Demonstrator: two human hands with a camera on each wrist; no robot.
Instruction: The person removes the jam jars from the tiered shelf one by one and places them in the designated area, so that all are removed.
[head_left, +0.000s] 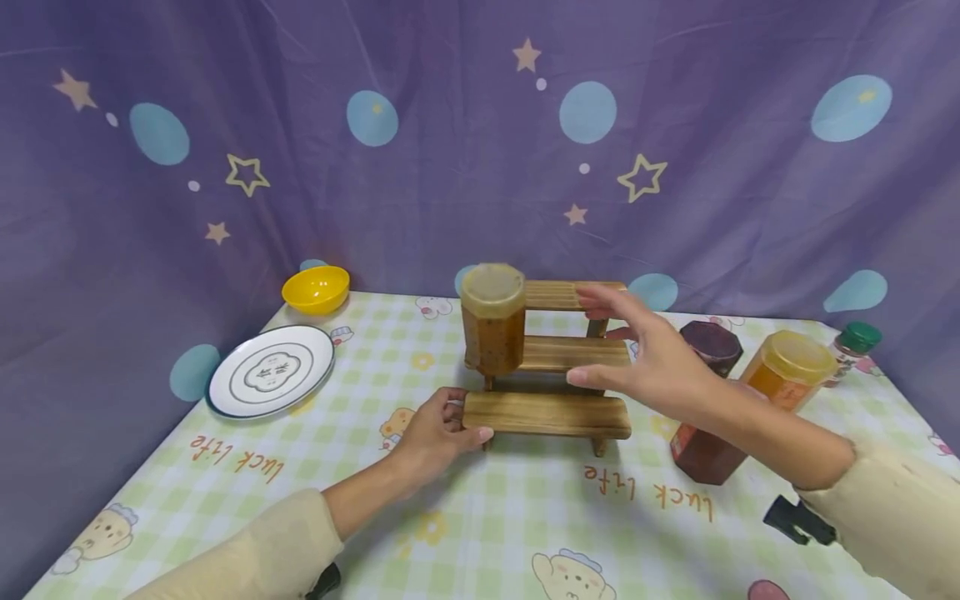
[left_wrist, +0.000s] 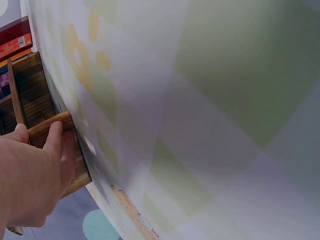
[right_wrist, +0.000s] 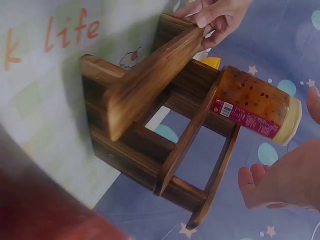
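A three-tier wooden step rack (head_left: 546, 414) stands on the table. My left hand (head_left: 435, 437) pinches the left end of its lowest step, thumb at the front edge; the left wrist view shows the fingers (left_wrist: 54, 137) against the wood. On the left part of the middle step, a jar of seeded amber jam (head_left: 493, 325) stands upright under a pale yellow lid. Its pink label shows in the right wrist view on the jar (right_wrist: 245, 117). To the right of that jar, my right hand (head_left: 667, 367) hovers by the rack, fingers and thumb spread apart, holding nothing.
Right of the rack stand a dark red jar (head_left: 705, 454), a yellow-lidded jar (head_left: 791, 371) partly behind my forearm, and a green-capped bottle (head_left: 855, 337). A white plate (head_left: 232, 383) and a yellow bowl (head_left: 317, 290) lie left. A purple curtain (head_left: 465, 192) hangs behind.
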